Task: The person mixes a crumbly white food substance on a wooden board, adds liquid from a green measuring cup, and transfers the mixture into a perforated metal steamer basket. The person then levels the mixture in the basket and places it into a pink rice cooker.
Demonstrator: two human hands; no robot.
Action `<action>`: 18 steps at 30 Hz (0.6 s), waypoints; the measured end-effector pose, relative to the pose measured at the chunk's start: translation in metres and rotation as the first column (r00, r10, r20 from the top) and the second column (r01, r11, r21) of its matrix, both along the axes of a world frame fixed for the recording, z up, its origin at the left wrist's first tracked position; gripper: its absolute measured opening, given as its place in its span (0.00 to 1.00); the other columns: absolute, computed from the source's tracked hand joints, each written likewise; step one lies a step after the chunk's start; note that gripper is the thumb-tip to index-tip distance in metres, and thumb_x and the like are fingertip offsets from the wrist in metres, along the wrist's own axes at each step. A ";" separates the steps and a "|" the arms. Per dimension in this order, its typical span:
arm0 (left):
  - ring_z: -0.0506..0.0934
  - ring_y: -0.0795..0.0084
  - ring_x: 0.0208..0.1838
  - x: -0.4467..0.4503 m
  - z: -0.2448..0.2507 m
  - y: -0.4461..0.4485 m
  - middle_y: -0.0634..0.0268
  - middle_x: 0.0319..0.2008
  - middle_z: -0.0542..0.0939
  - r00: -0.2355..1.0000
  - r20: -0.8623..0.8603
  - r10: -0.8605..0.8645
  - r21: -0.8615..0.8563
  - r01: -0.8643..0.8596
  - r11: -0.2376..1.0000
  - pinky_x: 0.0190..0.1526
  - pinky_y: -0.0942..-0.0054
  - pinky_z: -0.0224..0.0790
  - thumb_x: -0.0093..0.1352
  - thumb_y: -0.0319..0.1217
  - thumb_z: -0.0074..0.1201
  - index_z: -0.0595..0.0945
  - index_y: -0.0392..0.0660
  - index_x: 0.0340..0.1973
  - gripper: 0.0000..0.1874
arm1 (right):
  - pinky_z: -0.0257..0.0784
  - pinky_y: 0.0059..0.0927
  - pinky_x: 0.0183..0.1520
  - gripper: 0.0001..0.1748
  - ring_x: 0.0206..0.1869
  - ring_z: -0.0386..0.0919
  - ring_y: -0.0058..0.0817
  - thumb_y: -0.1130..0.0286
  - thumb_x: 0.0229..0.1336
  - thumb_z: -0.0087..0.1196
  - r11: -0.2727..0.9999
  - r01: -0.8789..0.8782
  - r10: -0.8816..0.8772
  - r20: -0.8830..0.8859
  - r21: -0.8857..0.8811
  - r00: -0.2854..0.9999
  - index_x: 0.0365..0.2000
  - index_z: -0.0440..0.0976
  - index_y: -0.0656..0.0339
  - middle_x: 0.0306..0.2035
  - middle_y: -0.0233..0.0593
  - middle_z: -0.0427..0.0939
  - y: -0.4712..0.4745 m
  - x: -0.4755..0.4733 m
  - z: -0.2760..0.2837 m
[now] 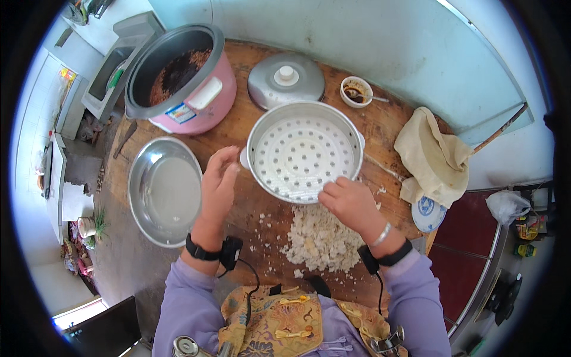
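A round metal steamer basket [304,151] with a perforated bottom and side handles lies before me on the wooden table. My right hand [350,203] is at its near rim, fingers curled; whether they grip the rim is not clear. Just left of the basket's left handle, my left hand [221,180] is raised with the fingers bent and nothing seen in it. Beneath my right hand and close to the basket's near side is a heap of white crumbly food [323,241], with crumbs scattered around it. An oval-looking metal basin [171,192] stands to the left of my left hand.
At the back left stands a pink cooker [203,107] with dark and reddish contents. A metal lid [286,91] with a white knob lies behind the basket, beside a small bowl [355,92] holding dark sauce and a spoon. A beige cloth [432,151] partly covers a blue-and-white dish [428,215] at right.
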State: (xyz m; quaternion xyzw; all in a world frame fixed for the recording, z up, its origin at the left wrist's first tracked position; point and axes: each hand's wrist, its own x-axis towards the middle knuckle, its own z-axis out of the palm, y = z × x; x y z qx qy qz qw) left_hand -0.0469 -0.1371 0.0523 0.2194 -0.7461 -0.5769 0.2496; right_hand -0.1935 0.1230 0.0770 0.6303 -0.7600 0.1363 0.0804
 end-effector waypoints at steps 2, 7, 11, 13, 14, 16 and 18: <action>0.71 0.66 0.57 0.038 -0.003 0.023 0.57 0.54 0.73 0.995 -0.085 0.058 -0.046 -0.062 0.997 0.59 0.67 0.64 0.67 0.21 0.45 0.75 0.36 0.52 0.17 | 0.73 0.28 0.31 0.03 0.31 0.72 0.27 0.70 0.44 0.54 0.999 -0.031 0.031 0.007 -0.023 1.000 0.21 0.70 0.53 0.25 0.28 0.69 -0.012 0.006 -0.014; 0.68 0.53 0.60 0.104 -0.039 0.076 0.51 0.57 0.71 0.997 0.076 0.034 -0.395 -0.001 0.918 0.63 0.60 0.59 0.67 0.26 0.47 0.74 0.37 0.54 0.19 | 0.75 0.32 0.40 0.07 0.39 0.76 0.31 0.71 0.48 0.56 1.000 -0.001 0.002 0.160 -0.008 0.987 0.32 0.76 0.55 0.32 0.30 0.75 -0.018 0.021 -0.038; 0.65 0.45 0.63 0.118 -0.085 0.112 0.46 0.61 0.68 0.972 0.235 0.002 -0.491 0.117 0.863 0.66 0.53 0.53 0.70 0.35 0.47 0.70 0.37 0.59 0.24 | 0.70 0.37 0.55 0.23 0.52 0.74 0.41 0.70 0.52 0.57 0.950 0.275 -0.185 0.447 -0.145 0.875 0.51 0.73 0.59 0.50 0.41 0.76 0.048 0.014 -0.054; 0.63 0.43 0.65 0.114 -0.101 0.123 0.45 0.63 0.66 0.972 0.235 -0.012 -0.502 0.132 0.855 0.67 0.51 0.50 0.70 0.39 0.46 0.68 0.37 0.62 0.27 | 0.66 0.39 0.61 0.26 0.57 0.71 0.45 0.70 0.53 0.55 0.824 0.526 -0.371 0.502 -0.211 0.781 0.55 0.71 0.59 0.54 0.47 0.74 0.098 0.014 -0.066; 0.62 0.43 0.66 0.108 -0.106 0.129 0.45 0.64 0.66 0.977 0.214 -0.022 -0.498 0.129 0.858 0.67 0.51 0.50 0.71 0.41 0.45 0.67 0.37 0.63 0.29 | 0.63 0.39 0.63 0.27 0.59 0.69 0.46 0.69 0.53 0.55 0.758 0.622 -0.461 0.515 -0.196 0.723 0.56 0.69 0.59 0.55 0.49 0.72 0.118 0.020 -0.076; 0.60 0.42 0.68 0.096 -0.112 0.146 0.45 0.65 0.64 0.985 0.162 -0.060 -0.457 0.129 0.880 0.68 0.50 0.48 0.71 0.44 0.45 0.66 0.38 0.64 0.31 | 0.57 0.40 0.67 0.31 0.63 0.65 0.48 0.68 0.54 0.53 0.582 0.809 -0.639 0.566 -0.089 0.521 0.60 0.66 0.60 0.59 0.54 0.69 0.150 0.042 -0.097; 0.59 0.43 0.69 0.079 -0.113 0.161 0.45 0.66 0.63 0.988 0.093 -0.121 -0.396 0.148 0.906 0.68 0.50 0.48 0.71 0.46 0.44 0.66 0.40 0.65 0.32 | 0.54 0.41 0.68 0.34 0.65 0.62 0.48 0.67 0.54 0.53 0.675 0.732 -0.556 0.589 -0.093 0.587 0.62 0.62 0.60 0.62 0.54 0.65 0.160 0.070 -0.116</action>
